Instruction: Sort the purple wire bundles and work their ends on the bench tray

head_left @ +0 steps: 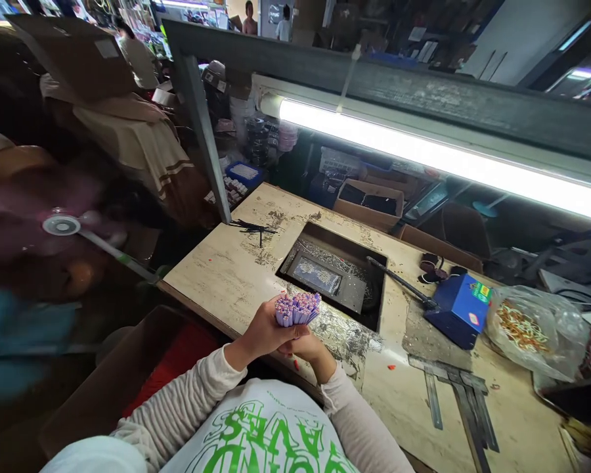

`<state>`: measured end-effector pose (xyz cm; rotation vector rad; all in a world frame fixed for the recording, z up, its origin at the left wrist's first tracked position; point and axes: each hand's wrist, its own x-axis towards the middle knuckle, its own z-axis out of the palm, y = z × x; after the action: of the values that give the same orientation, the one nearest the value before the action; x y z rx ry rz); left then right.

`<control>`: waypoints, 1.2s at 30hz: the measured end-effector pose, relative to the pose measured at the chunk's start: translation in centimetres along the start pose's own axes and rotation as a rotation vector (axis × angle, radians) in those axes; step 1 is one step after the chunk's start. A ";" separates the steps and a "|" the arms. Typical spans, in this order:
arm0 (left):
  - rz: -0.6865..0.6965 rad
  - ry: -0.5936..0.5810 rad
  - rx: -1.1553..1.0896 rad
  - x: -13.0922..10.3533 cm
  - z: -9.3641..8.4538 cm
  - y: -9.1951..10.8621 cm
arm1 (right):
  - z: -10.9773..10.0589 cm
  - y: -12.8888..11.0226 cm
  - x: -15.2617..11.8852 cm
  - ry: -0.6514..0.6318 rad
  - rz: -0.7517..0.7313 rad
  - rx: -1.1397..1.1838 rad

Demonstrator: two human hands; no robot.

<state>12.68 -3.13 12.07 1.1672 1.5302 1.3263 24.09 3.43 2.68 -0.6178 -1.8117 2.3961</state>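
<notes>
A thick bundle of thin purple wires with pinkish cut ends stands up out of my two hands, just over the table's near edge. My left hand is wrapped round the bundle from the left. Below it, my right hand is closed about the lower part, its fingers partly hidden behind the left thumb. Beyond the bundle, a rectangular recess in the tabletop holds a dark metal solder pot with a shiny surface.
A blue box-shaped device with a black arm stands right of the recess. Metal rulers and a plastic bag of wire pieces lie farther right. Black strips are at the back left. A lit tube lamp hangs above; a fan is left.
</notes>
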 end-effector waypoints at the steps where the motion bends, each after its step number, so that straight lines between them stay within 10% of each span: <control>1: 0.010 0.004 0.006 0.0 0.0 0.0 | 0.0 0.0 0.0 -0.006 0.010 0.036; 17: 0.211 0.053 0.307 0.1 -0.1 -0.5 | 0.8 0.4 0.3 -0.108 -0.072 0.366; 26: -0.260 -0.527 -0.553 1.6 -4.0 -3.6 | -0.2 1.2 1.2 -0.480 0.135 0.458; 32: -0.271 -0.091 -0.339 2.6 -4.4 -6.1 | -1.9 0.3 1.4 0.067 0.158 0.088; 36: -0.204 0.003 -0.069 3.3 -5.2 -8.0 | -2.6 0.1 1.0 0.325 0.128 0.076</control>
<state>5.64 -1.60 5.01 0.9395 1.5486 1.2336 24.11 6.09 1.78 -1.0714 -1.5833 2.2614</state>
